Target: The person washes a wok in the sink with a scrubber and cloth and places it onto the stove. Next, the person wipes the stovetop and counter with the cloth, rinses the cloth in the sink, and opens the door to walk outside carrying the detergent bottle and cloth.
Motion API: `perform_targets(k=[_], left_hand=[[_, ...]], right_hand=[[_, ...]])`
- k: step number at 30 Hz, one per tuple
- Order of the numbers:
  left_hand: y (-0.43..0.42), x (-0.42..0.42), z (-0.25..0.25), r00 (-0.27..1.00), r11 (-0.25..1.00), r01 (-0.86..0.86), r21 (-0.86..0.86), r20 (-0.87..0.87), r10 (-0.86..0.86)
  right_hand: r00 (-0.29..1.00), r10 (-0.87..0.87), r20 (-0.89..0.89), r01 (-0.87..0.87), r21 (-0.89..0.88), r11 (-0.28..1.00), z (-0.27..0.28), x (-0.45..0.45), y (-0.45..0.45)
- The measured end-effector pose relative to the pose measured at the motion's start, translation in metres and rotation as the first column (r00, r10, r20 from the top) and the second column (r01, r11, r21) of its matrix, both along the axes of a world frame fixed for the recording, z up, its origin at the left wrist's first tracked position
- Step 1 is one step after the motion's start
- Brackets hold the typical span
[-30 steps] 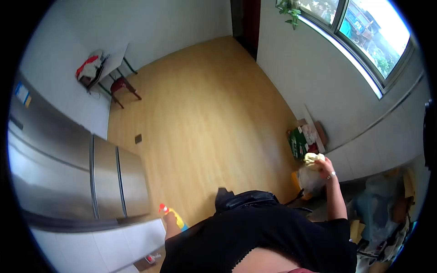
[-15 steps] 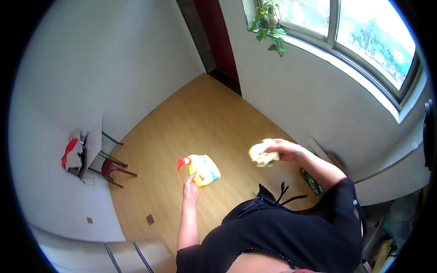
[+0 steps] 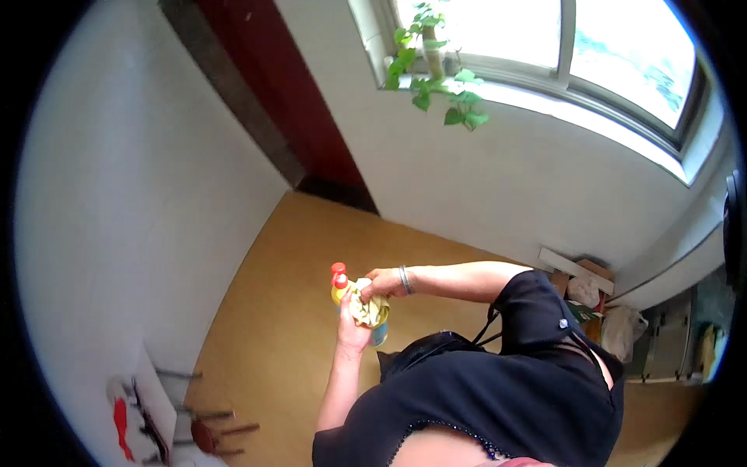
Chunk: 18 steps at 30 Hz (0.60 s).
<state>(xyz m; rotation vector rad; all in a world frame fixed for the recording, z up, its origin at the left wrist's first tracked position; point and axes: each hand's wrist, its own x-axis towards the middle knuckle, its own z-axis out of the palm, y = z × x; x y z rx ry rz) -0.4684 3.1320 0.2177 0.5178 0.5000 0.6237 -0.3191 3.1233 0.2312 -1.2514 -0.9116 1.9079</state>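
A yellow bottle with a red trigger-like top [image 3: 339,279] is in my left hand [image 3: 352,333], in front of my body. Its lower end shows a blue label. My right hand [image 3: 386,282] is closed on a crumpled pale yellow cloth [image 3: 370,307]. The cloth lies against the bottle's side and covers much of it. Both hands meet at the bottle, and some fingers are hidden behind the cloth and bottle.
A potted vine [image 3: 433,66] hangs from the sill of the window [image 3: 498,39]. A dark red door [image 3: 288,93] stands ahead. A stool [image 3: 206,436] and a small table [image 3: 159,397] are at lower left. Plastic bags [image 3: 621,327] and boxes sit by the right wall.
My right hand has come left with the cloth and now presses it on the bottle. The bottle is turned more upright. My view has turned toward the door and window.
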Motion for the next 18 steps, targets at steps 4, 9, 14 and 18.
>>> perform_targets(k=[4, 9, 14, 18], left_hand=[[0.026, -0.018, 0.040, 0.987, 0.975, 0.134, 0.178, -0.117, -0.114], [0.044, -0.016, 0.066, 0.865, 0.725, 0.488, 0.487, -0.379, -0.328], [0.090, -0.063, 0.144, 0.775, 0.539, 0.615, 0.575, -0.567, -0.279], [0.144, -0.123, 0.175, 0.863, 0.526, 0.411, 0.745, -0.504, 0.039]], right_hand=[[0.987, -0.151, -0.059, 0.160, 0.184, 0.970, 0.023, -0.010, 0.002], [0.985, -0.171, 0.008, 0.158, 0.331, 0.930, 0.063, -0.003, -0.024], [0.969, -0.242, 0.045, 0.224, 0.248, 0.943, 0.028, 0.025, 0.003], [0.807, -0.301, 0.508, 0.245, 0.176, 0.953, -0.003, 0.005, -0.019]])
